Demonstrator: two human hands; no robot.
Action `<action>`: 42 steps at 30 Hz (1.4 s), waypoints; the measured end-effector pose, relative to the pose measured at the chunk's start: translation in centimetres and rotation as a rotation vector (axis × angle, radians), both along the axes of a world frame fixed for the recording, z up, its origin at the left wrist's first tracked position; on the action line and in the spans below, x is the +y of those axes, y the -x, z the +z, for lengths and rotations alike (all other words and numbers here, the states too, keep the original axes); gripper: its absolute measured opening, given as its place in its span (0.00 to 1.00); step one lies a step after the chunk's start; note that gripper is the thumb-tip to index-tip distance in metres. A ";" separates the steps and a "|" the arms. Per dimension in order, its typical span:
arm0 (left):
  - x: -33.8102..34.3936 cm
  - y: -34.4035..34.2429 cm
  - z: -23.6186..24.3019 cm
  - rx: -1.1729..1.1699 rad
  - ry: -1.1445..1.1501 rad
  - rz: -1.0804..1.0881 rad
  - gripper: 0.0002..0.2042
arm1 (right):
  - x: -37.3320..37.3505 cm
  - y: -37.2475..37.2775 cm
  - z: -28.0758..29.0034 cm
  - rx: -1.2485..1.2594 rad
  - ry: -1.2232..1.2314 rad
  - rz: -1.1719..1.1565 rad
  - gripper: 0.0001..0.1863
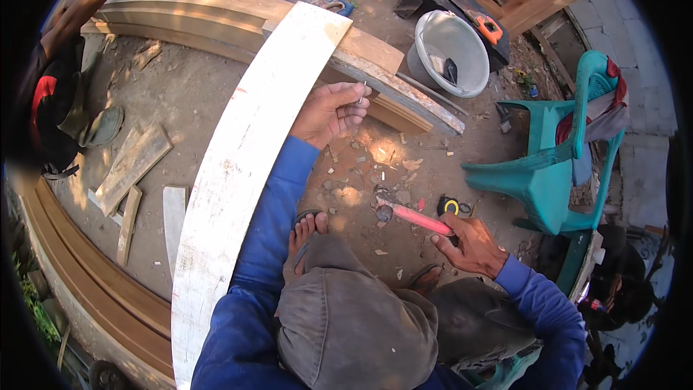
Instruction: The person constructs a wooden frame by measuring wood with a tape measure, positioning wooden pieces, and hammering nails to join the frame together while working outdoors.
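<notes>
My left hand is raised beside a long white-painted board, its fingers pinched on a thin metal nail. The board runs from the lower left up over the end of a stack of wooden beams, passing along my left forearm. Lower on the right, my right hand is wrapped around a hammer with a pinkish-red handle. The hammer's dark head points left, over the dirt ground. A black and yellow tape measure lies just beyond the right hand.
A green plastic chair with cloth on it stands at right. Behind are a whitish bucket and an orange-handled saw. Another person is at far left, near loose planks. Long brown timbers lie lower left.
</notes>
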State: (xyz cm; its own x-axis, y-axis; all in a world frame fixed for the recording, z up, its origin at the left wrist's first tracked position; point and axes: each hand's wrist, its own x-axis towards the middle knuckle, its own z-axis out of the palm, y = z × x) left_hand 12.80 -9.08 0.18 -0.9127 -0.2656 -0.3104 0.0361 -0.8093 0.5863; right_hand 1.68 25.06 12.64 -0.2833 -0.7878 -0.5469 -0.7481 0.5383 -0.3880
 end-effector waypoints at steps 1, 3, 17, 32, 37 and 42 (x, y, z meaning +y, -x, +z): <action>-0.3 0.1 -0.2 0.003 0.000 -0.001 0.12 | -1.4 0.1 1.4 0.041 0.039 0.091 0.20; -1.0 0.0 -0.6 0.029 0.033 -0.019 0.11 | -3.8 0.0 3.2 0.158 0.080 0.197 0.19; -0.8 1.0 2.0 -0.278 0.042 0.003 0.13 | -12.0 0.9 6.9 0.712 0.374 0.701 0.21; -0.8 1.3 0.9 -0.177 0.086 0.032 0.10 | -13.3 0.5 7.4 0.790 0.340 0.680 0.24; -1.6 1.2 0.0 -0.110 -0.002 -0.019 0.09 | -13.7 1.5 7.3 0.841 0.301 0.603 0.24; -0.7 1.4 1.0 -0.167 -0.047 0.001 0.09 | -12.6 -0.1 7.6 0.761 0.305 0.795 0.24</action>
